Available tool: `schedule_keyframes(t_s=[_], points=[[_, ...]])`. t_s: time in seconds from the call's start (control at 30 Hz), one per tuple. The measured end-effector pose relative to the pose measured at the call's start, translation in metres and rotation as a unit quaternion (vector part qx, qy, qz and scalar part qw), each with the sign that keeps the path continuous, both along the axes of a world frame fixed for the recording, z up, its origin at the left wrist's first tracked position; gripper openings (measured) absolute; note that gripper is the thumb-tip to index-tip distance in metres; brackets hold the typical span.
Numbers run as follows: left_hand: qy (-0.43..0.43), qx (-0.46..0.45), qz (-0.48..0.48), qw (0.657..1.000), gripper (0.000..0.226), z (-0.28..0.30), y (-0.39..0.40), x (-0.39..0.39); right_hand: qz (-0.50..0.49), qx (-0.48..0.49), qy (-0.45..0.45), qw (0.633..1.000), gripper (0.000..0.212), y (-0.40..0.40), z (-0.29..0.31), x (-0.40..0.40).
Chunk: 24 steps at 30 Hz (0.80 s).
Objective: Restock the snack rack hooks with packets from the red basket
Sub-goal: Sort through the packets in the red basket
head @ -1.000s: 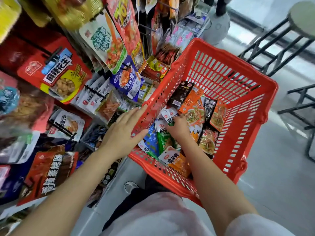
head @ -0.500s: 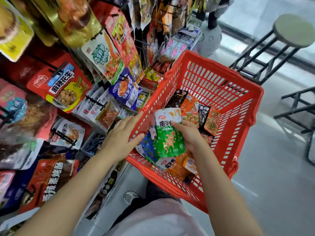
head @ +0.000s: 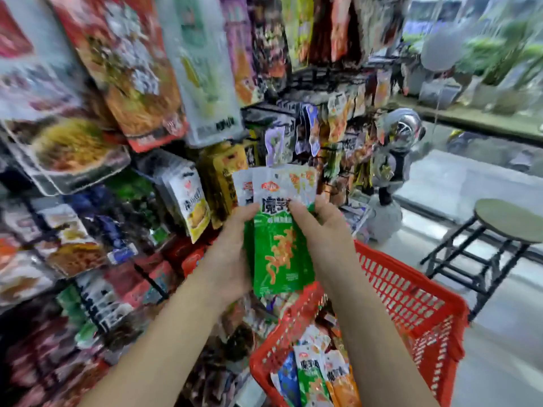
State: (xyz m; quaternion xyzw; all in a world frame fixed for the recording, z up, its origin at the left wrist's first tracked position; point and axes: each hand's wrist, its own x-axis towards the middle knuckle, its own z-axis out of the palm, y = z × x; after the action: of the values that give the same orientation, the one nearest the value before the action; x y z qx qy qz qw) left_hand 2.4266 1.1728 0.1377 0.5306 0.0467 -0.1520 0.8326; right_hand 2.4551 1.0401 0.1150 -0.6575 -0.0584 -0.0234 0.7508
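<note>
Both hands hold a small stack of snack packets upright in front of the rack. The front one is a green and white packet (head: 280,245) with orange strips printed on it. My left hand (head: 227,254) grips the stack's left edge, thumb on the front. My right hand (head: 320,227) grips the right edge, thumb near the top. The red basket (head: 411,301) sits below and to the right, with several blue, green and orange packets (head: 317,377) lying in it. The snack rack (head: 182,198) with hanging packets fills the left and centre; the view is blurred.
A round stool (head: 508,218) on a black metal frame stands at the right on the grey floor. A silver figure-like object (head: 396,160) stands behind the basket. Rack hooks with small packets (head: 311,127) hang just above the held stack.
My right hand lifted the green packets out of the basket and up to the rack. My left hand left the basket rim and took hold of the stack. The view tilted upward.
</note>
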Motion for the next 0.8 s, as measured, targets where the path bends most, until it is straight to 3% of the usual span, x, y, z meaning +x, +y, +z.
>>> schedule_keyframes(t_s=[0.1,0.23,0.27,0.33,0.43,0.57,0.67,0.73,0.8], points=[[-0.070,0.065,0.046,0.994,0.020,0.057,0.031,-0.015,-0.045,-0.098,-0.167,0.980,0.048,0.041,0.059,-0.002],[-0.208,0.147,0.117,0.960,0.017,0.121,0.069,-0.043,-0.085,-0.174,-0.340,0.920,0.062,0.094,0.123,-0.012],[-0.236,0.167,0.145,0.946,0.016,0.135,0.078,-0.052,-0.060,-0.159,-0.341,0.925,0.066,0.106,0.138,-0.016],[-0.275,0.194,0.194,0.921,0.018,0.153,0.103,-0.062,0.012,-0.110,-0.328,0.938,0.053,0.126,0.164,-0.025],[-0.313,0.233,0.266,0.881,0.047,0.177,0.132,-0.080,0.077,-0.040,-0.362,0.928,0.027,0.150,0.197,-0.036],[-0.346,0.254,0.336,0.838,0.050,0.206,0.158,-0.105,0.153,0.017,-0.371,0.916,0.026,0.177,0.228,-0.045],[-0.340,0.262,0.369,0.825,0.057,0.223,0.177,-0.120,0.169,0.041,-0.373,0.911,0.025,0.203,0.253,-0.049],[-0.332,0.268,0.402,0.810,0.077,0.232,0.189,-0.132,0.183,0.067,-0.365,0.910,0.040,0.218,0.265,-0.053],[-0.320,0.271,0.421,0.804,0.097,0.240,0.199,-0.147,0.209,0.096,-0.347,0.909,0.038,0.228,0.276,-0.055]])
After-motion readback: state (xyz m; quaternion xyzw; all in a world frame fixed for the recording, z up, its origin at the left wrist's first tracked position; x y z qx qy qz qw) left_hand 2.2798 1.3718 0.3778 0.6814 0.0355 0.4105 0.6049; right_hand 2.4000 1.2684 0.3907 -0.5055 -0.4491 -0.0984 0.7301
